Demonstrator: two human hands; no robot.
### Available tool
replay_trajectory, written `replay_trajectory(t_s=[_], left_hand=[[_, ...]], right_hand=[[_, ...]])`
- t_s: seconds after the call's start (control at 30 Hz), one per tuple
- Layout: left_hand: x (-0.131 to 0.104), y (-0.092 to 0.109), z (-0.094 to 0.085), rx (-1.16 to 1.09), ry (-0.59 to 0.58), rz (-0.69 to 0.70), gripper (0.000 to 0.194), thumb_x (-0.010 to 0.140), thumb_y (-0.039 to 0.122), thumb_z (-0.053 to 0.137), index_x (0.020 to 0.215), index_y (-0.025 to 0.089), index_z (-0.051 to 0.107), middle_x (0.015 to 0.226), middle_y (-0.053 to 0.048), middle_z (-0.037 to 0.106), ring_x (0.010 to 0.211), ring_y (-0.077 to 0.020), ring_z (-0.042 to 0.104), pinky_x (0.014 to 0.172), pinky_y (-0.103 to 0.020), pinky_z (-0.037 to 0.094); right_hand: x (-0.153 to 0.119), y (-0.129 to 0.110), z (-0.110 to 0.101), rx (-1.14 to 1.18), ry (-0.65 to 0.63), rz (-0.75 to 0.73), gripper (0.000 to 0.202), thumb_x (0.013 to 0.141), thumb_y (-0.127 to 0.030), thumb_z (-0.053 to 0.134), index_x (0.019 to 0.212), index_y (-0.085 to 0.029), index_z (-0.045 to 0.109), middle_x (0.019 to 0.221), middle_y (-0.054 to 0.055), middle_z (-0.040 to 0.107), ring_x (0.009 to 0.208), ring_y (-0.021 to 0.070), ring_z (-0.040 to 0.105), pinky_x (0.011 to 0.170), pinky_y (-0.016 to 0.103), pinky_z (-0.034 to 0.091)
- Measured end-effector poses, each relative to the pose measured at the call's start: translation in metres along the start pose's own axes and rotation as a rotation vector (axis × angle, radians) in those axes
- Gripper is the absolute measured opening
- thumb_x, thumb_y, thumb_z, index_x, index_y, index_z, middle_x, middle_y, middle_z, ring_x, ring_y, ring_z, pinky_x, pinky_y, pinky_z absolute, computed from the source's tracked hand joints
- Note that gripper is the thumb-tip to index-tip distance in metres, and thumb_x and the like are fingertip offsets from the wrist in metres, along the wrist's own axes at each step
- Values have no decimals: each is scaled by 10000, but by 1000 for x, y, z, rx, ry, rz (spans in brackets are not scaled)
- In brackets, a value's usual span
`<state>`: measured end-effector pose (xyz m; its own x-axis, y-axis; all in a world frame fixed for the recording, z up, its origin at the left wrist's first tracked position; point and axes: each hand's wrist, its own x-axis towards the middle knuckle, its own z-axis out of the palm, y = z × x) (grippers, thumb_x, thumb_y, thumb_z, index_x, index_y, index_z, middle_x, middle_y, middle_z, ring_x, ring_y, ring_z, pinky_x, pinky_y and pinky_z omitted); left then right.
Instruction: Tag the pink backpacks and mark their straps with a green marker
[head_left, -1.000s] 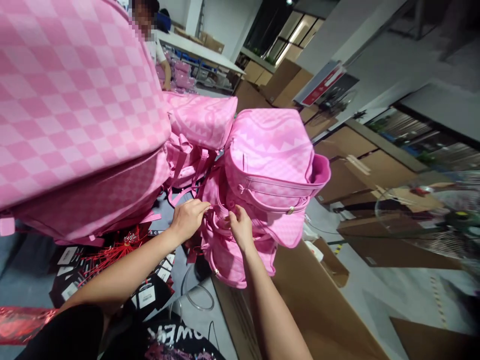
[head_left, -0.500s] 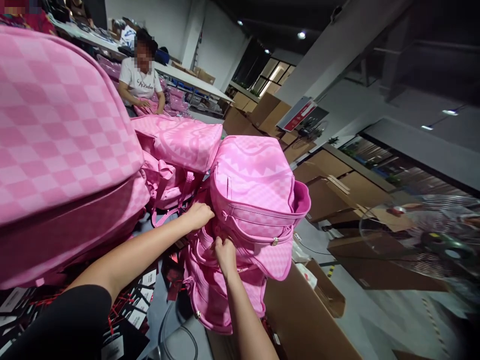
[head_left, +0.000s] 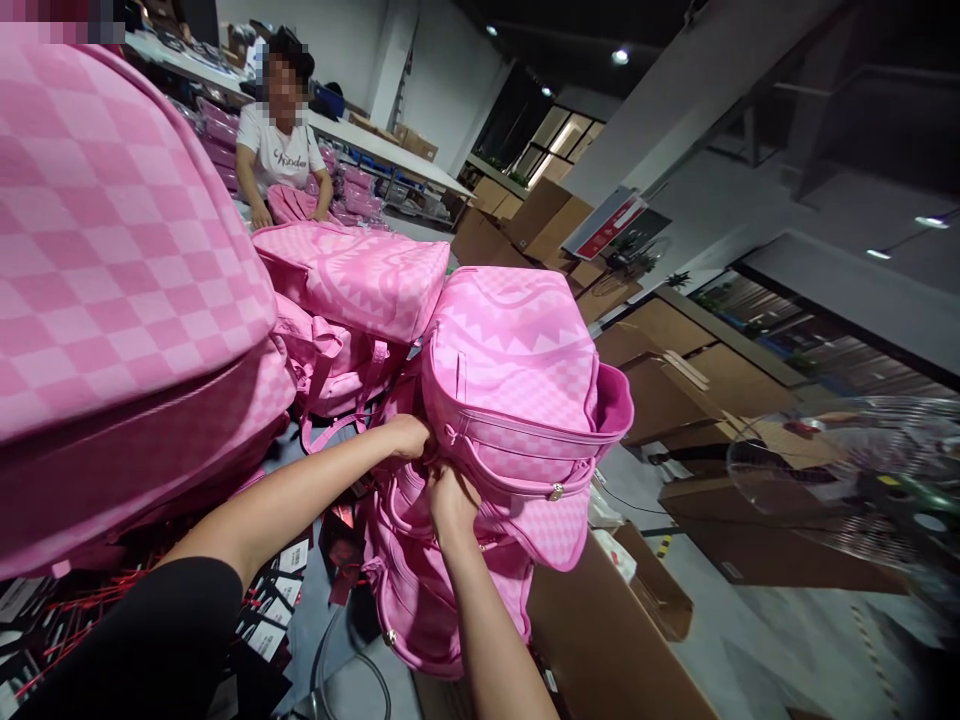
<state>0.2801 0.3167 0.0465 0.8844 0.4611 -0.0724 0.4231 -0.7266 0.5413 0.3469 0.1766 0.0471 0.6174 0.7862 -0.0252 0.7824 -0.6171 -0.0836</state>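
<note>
A pink checked backpack [head_left: 517,350] with a pale jagged pattern lies on top of a stack, its side pocket [head_left: 613,400] gaping at the right. Closed on this backpack's near left side is my left hand [head_left: 411,437], coming in from the left. Just below and right of it, my right hand [head_left: 452,498] is curled against the same backpack, under its pink handle [head_left: 517,482]. The fingertips of both hands are hidden, so the exact part they grip does not show. Beneath lies another pink backpack [head_left: 420,610].
A large checked backpack [head_left: 127,230] fills the left. Another pink backpack [head_left: 360,275] lies behind. Black tags [head_left: 274,610] with red cords cover the table below my left arm. A person [head_left: 281,150] works beyond. Cardboard boxes [head_left: 652,395] and a fan [head_left: 840,470] stand right.
My right hand has moved slightly inward and its fingers are now tucked more out of sight. The co-worker's hands have moved apart over a pink bag. The view has shifted slightly.
</note>
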Motion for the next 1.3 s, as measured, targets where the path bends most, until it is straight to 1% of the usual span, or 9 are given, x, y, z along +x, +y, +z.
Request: replay_trajectory(t_s=[0.17, 0.27, 0.33, 0.5, 0.7, 0.87, 1.0, 1.13, 1.3], left_hand=[[-38, -21, -5, -186, 343, -44, 256, 947, 248, 485, 1050, 229, 719, 1120, -62, 710, 1058, -186, 648, 955, -302, 487], [-63, -42, 16, -398, 741, -226, 319, 978, 188, 376, 1093, 181, 674, 1144, -94, 686, 1115, -195, 614, 1018, -364, 454], [-73, -50, 38, -493, 817, -280, 240, 928, 142, 456, 1001, 162, 684, 1020, -80, 711, 984, -186, 655, 921, -335, 506], [-62, -44, 69, -598, 717, -247, 297, 857, 112, 577, 1139, 164, 655, 918, -18, 724, 719, -101, 669, 700, -207, 529], [-39, -34, 55, -558, 693, -184, 139, 849, 133, 607, 919, 166, 723, 907, -34, 709, 836, -141, 659, 792, -252, 510], [-46, -26, 46, -433, 652, -51, 160, 915, 165, 549, 903, 173, 708, 949, -53, 690, 898, -160, 636, 828, -271, 482], [-52, -13, 40, -347, 535, 155, 154, 953, 225, 532, 951, 183, 681, 1063, -50, 682, 967, -137, 635, 846, -231, 466], [-48, -1, 36, -304, 392, 288, 113, 948, 224, 552, 931, 178, 654, 925, -8, 711, 837, -108, 653, 762, -193, 454], [-40, 3, 32, -262, 326, 249, 108, 938, 245, 573, 906, 183, 656, 871, 8, 715, 776, -111, 649, 683, -195, 416]], right_hand=[[-9, 8, -14, -128, -3, 54, 283, 957, -304, 500, 943, -168, 747, 865, 132, 730, 832, 264, 698, 683, 309, 450], [-14, 13, -16, -161, -13, 58, 294, 970, -311, 489, 966, -173, 748, 881, 136, 733, 876, 270, 702, 701, 310, 449], [-18, 15, -16, -177, -25, 58, 294, 976, -294, 475, 991, -181, 746, 875, 129, 736, 867, 265, 707, 700, 307, 446], [-24, 17, -19, -225, -25, 81, 310, 984, -261, 454, 976, -161, 747, 871, 135, 735, 841, 269, 709, 660, 299, 424], [-23, 29, -8, -163, 127, 22, 281, 968, -229, 465, 1017, -174, 736, 908, 128, 722, 732, 235, 692, 597, 282, 375], [-11, 39, 24, 399, 351, -110, 355, 898, -365, 508, 993, -110, 735, 816, 155, 712, 702, 236, 666, 675, 315, 446], [0, 33, 41, 949, 296, -108, 458, 854, -540, 551, 924, -113, 702, 887, 146, 721, 735, 222, 675, 695, 310, 524], [6, 30, 48, 1064, 246, -67, 492, 874, -561, 528, 935, -94, 667, 621, 58, 642, 523, 175, 583, 530, 283, 498], [6, 37, 51, 1032, 273, -122, 397, 859, -478, 507, 900, -135, 703, 670, 52, 656, 575, 161, 562, 621, 291, 500]])
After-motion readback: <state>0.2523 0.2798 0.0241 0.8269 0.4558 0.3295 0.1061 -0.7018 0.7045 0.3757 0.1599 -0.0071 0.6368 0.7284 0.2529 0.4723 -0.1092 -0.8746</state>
